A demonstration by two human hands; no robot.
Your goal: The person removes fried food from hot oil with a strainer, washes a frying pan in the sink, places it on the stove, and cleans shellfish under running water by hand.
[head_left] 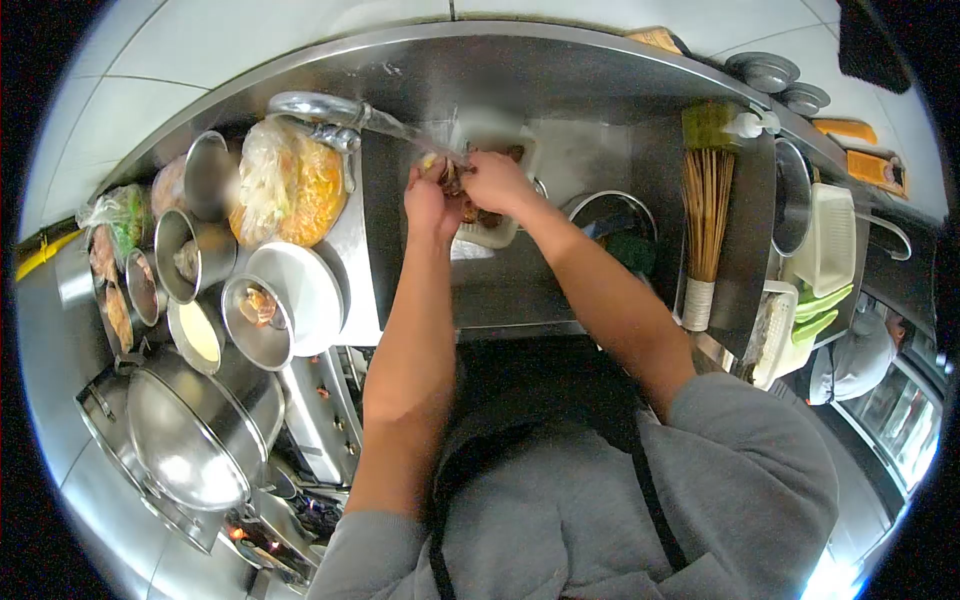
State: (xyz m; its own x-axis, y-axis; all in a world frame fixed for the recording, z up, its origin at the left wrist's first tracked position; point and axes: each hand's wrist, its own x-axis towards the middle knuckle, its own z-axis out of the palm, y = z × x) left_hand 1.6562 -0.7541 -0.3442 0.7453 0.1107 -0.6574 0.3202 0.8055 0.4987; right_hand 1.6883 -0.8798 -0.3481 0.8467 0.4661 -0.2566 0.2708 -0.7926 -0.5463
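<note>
A blurry patch hid the top of the white tub in the sink, and the hands hid part of the wet brown food held over that tub. What kind of food it was, I could not tell. The left hand was curled and mostly closed around the food. The right hand was bent shut on it too, but its fingertips were hard to see. Water ran down from the shiny, bent tap at the sink's left edge. Left of the sink, the gray metal surface held a crinkly, see-through bag of something yellow, a smooth, round white bowl and a metal bowl with orange-brown bits inside. Farther left of the sink, toward the bottom, was a big round pot. White tiles covered the wall behind the sink. In the sink's right part lay a brush of long, thin brown sticks. Far right of the sink, another person in gray was partly cut off.
</note>
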